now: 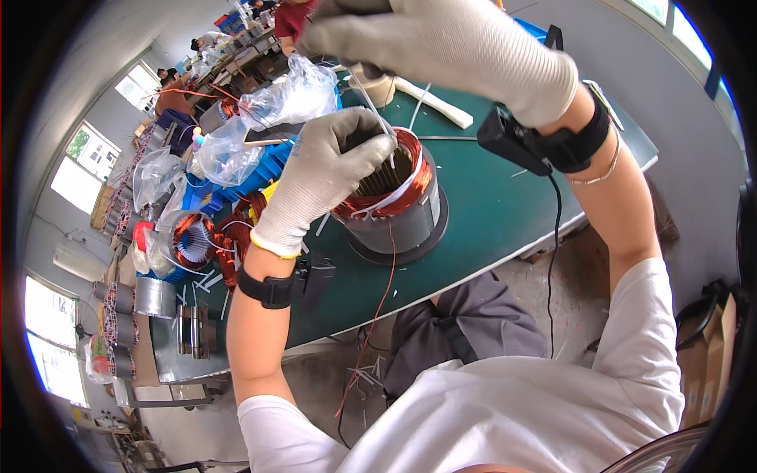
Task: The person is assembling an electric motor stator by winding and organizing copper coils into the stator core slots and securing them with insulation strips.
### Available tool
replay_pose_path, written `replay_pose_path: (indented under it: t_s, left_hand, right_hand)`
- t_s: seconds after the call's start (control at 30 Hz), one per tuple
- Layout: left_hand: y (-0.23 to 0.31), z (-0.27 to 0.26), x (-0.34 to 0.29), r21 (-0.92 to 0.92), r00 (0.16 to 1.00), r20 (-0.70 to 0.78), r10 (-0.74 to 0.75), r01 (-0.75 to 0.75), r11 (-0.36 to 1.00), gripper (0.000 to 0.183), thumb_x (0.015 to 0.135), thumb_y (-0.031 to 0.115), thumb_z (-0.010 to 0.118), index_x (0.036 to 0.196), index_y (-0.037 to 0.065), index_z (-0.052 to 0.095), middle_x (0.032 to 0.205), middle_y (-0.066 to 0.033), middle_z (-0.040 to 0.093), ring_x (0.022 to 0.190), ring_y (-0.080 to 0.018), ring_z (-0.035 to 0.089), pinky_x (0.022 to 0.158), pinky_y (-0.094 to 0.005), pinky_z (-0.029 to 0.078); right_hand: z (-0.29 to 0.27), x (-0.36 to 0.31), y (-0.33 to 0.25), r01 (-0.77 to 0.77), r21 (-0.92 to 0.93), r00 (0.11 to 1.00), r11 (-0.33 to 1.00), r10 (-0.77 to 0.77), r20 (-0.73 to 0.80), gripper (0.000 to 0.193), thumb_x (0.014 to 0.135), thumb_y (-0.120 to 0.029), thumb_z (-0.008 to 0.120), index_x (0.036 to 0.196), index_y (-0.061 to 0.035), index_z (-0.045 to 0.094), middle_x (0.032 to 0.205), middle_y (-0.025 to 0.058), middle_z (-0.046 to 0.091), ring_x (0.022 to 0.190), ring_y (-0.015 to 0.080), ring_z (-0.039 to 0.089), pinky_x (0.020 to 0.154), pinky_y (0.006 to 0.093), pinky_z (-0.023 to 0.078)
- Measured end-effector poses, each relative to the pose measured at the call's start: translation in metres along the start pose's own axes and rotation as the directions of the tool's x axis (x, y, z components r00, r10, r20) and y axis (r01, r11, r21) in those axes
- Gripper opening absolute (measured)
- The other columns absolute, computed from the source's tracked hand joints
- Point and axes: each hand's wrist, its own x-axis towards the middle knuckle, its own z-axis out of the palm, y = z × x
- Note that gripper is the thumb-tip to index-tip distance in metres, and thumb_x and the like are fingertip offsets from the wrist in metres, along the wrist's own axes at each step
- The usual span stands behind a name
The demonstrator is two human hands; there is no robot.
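On the table stands a motor stator, a grey cylinder on a dark round base. Red-brown copper windings ring its open top, with white cord wrapped around them. My gloved left hand pinches a pale cord at the far left of the winding's rim. That cord slants up to my gloved right hand, raised above the table beyond the stator. The right hand's fingers are curled toward the cord, slightly blurred and partly cut off by the upper edge. A thin red lead hangs off the stator toward me.
A white wedge-shaped tool and a tape roll lie behind the stator. To the left are plastic bags, blue bins, another wound stator and a metal cylinder. A black cable hangs from my right wrist device.
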Motion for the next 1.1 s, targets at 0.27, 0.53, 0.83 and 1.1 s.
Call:
replay_pose_path:
  t_s: [0.27, 0.53, 0.83, 1.1]
  left_hand:
    - [0.011, -0.002, 0.008, 0.107, 0.993, -0.072, 0.095, -0.087, 0.99, 0.016, 0.087, 0.014, 0.065, 0.092, -0.001, 0.068, 0.074, -0.0083, 0.068, 0.068, -0.0103, 0.061, 0.067, -0.0269, 0.049]
    - [-0.011, 0.013, -0.004, 0.096, 0.998, -0.039, -0.049, 0.052, 0.994, 0.017, 0.086, 0.018, 0.065, 0.087, 0.001, 0.07, 0.075, -0.0114, 0.068, 0.066, -0.0159, 0.065, 0.065, -0.0294, 0.051]
    - [-0.006, 0.025, -0.007, 0.302, 0.987, 0.026, -0.161, 0.146, 0.942, 0.018, 0.086, 0.019, 0.068, 0.087, 0.001, 0.068, 0.072, -0.0077, 0.066, 0.064, -0.0154, 0.061, 0.064, -0.0306, 0.049]
    - [0.0, 0.016, -0.006, 0.49, 0.99, 0.125, -0.072, 0.002, 0.872, 0.021, 0.086, 0.026, 0.063, 0.085, 0.006, 0.07, 0.078, -0.0137, 0.066, 0.073, -0.0282, 0.064, 0.07, -0.0376, 0.049]
  right_hand:
    - [0.015, 0.006, -0.006, 0.273, -0.028, 0.933, 0.961, -0.272, -0.237, 0.024, 0.085, -0.015, 0.06, 0.091, 0.0071, 0.068, 0.073, 0.0235, 0.065, 0.067, 0.0298, 0.065, 0.066, 0.0354, 0.05]
    - [0.014, 0.001, -0.01, 0.05, 0.038, 0.975, 0.998, -0.04, -0.217, 0.024, 0.088, -0.015, 0.06, 0.085, 0.0087, 0.065, 0.065, 0.0213, 0.059, 0.058, 0.0225, 0.057, 0.059, 0.0366, 0.045]
    - [0.007, 0.02, 0.021, -0.226, 0.59, 0.909, 0.775, 0.385, -0.158, 0.024, 0.096, -0.012, 0.056, 0.101, 0.0102, 0.065, 0.073, 0.0019, 0.06, 0.065, 0.0055, 0.056, 0.057, 0.0215, 0.046]
    - [0.011, 0.014, 0.038, -0.065, 0.388, 0.928, 0.919, 0.198, -0.315, 0.026, 0.092, -0.022, 0.062, 0.101, 0.0019, 0.069, 0.076, 0.0036, 0.065, 0.064, 0.0072, 0.058, 0.058, 0.0212, 0.047]
